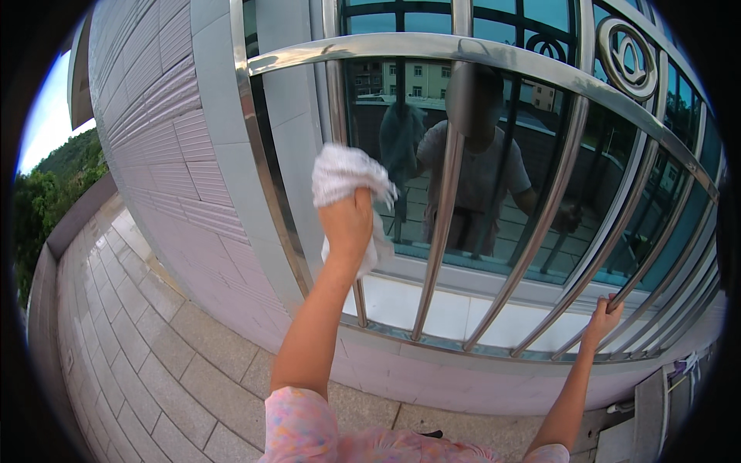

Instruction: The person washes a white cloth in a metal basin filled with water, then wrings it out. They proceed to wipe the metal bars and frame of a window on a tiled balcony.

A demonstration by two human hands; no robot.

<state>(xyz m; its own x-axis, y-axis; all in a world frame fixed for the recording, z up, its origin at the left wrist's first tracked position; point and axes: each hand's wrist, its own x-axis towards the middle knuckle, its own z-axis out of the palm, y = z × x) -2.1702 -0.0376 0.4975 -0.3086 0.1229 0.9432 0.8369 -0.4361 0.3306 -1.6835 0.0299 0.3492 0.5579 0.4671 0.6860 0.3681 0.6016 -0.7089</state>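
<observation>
A bunched white cloth [350, 173] is gripped in my left hand [347, 223], against one of the upright bars of a stainless steel window grille [454, 144]. Part of the cloth hangs below the wrist, and it hides a stretch of that bar. To the right and lower down, my right hand [606, 315] is wrapped around another upright bar [631, 283]. Behind the bars lies a dark sliding window pane [532, 231], which mirrors a person and buildings. Above the uprights runs a wide curved metal rail [393, 46].
A round metal ornament [627, 58] sits in the upper grille. White sill tiles [440, 304] lie behind the bars. Pink textured wall tiles [185, 150] flank the window at left. Paving [173, 359] spreads below, bounded by a low parapet [81, 214]. Grey slabs [642, 411] lean at lower right.
</observation>
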